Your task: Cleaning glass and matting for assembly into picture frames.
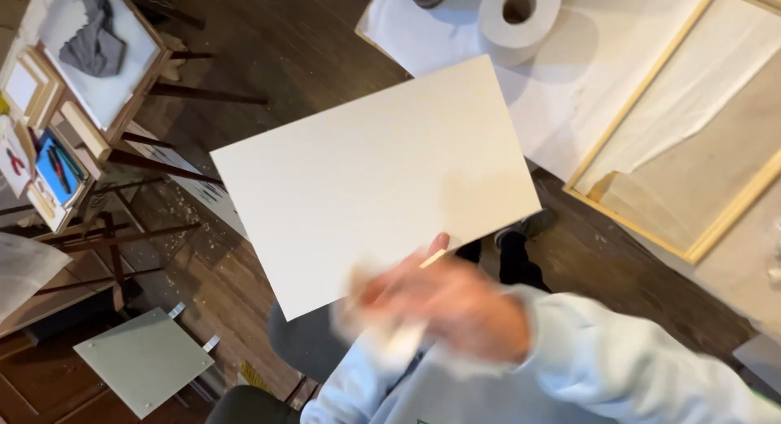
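- Head view, looking straight down: a large, blank, off-white rectangular board (374,184) fills the middle of the picture, tilted so its long edges run from lower left to upper right. It is held up in the air above a dark wooden floor (268,42).
- A hand (439,302), blurred by motion, sits at the board's lower edge, with a pale blue sleeve (618,367) running off to the lower right. One fingertip shows against the board's edge. The blur hides which hand it is and whether it grips the board or only brushes it; something pale, perhaps a cloth or pad, seems to be in it.
- The other hand cannot be made out.
- Handling judgement: a board this wide, held at one edge, would swing easily; a steady hold and slow, even strokes would likely serve best.
- Around it: a roll of white paper (521,13) on a white sheet at the top, a wooden stretcher frame (651,91) with loose canvas at right, a cluttered side table (81,107) at left, a pale green glass-topped stool (146,359) lower left.
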